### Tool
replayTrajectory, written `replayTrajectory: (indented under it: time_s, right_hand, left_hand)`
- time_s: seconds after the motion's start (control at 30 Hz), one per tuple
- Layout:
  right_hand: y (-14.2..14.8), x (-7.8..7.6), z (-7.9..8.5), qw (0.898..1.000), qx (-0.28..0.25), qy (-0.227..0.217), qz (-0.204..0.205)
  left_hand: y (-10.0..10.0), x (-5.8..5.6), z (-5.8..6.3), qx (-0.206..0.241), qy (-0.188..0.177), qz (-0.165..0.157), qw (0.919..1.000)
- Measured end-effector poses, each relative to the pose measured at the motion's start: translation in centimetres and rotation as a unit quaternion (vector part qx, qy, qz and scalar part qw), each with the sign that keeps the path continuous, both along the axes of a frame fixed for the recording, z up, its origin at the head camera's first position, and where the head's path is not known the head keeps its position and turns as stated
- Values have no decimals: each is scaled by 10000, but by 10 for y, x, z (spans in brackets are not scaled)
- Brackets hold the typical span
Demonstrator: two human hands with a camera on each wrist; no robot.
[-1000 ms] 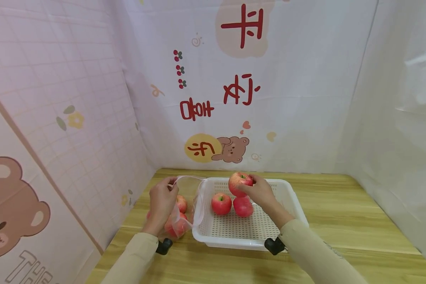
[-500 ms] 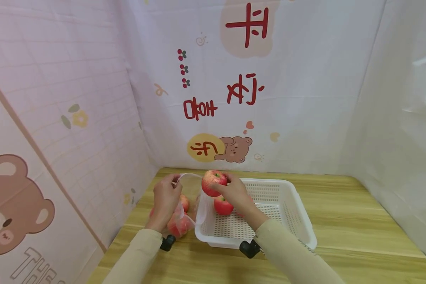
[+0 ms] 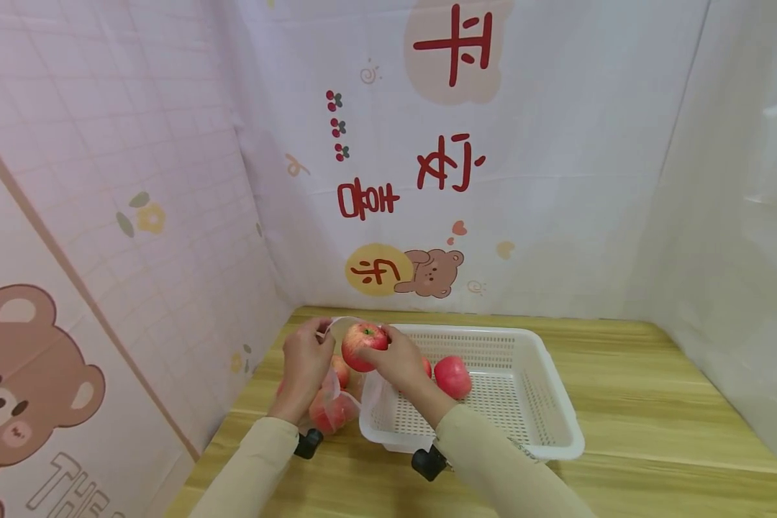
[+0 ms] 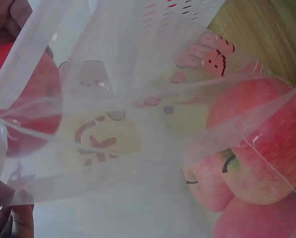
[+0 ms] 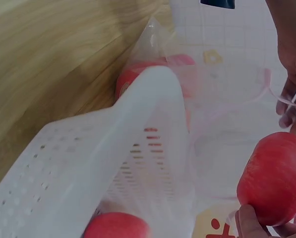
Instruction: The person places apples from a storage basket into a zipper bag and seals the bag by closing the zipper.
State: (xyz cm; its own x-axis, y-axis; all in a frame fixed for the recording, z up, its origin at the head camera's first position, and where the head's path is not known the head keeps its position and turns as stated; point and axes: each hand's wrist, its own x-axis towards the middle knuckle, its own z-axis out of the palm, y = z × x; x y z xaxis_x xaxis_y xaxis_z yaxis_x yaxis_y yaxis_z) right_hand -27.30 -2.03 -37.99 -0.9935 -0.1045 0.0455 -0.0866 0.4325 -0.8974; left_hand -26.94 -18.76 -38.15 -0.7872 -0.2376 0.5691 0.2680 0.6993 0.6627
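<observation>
In the head view my left hand (image 3: 304, 363) pinches the rim of a clear, thin bag (image 4: 148, 171) and holds its mouth up. Several red apples (image 4: 262, 144) lie in the bag on the table, left of the white basket. My right hand (image 3: 401, 360) grips a red-and-yellow apple (image 3: 361, 348) right at the bag's mouth, close beside my left hand. In the left wrist view that held apple (image 4: 31, 104) shows through the film at the left. From the right wrist, its red underside (image 5: 274, 176) shows, fingertips against its lower edge.
A white slotted plastic basket (image 3: 566, 421) stands right of the bag on the wood-patterned table (image 3: 660, 424). One apple (image 3: 453, 377) sits inside it, and another apple (image 3: 426, 367) is mostly hidden by my right hand. Printed cloth walls (image 3: 557, 216) rise behind and at both sides.
My right hand has carried the apple left, from over the basket to the bag's mouth, and slightly lower. My left hand keeps holding the bag's rim in nearly the same place.
</observation>
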Motion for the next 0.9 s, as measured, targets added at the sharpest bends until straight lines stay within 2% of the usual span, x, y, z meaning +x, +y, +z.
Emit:
replayTrajectory:
  time_s: [0.23, 0.4, 0.6, 0.9]
  right_hand:
    - [-14, -4, -4, 9995, -93, 299, 73]
    - [-12, -6, 1, 9984, -348, 436, 62]
    - [11, -16, 7, 9973, -199, 700, -117]
    - [41, -30, 9, 9985, -154, 455, -277]
  left_hand:
    - [0, 0, 0, 58, -30, -53, 10000]
    - [-4, 0, 1, 5, -2, -5, 10000]
    - [-5, 0, 0, -38, 57, 16, 10000]
    - [-2, 0, -2, -34, -36, 65, 10000]
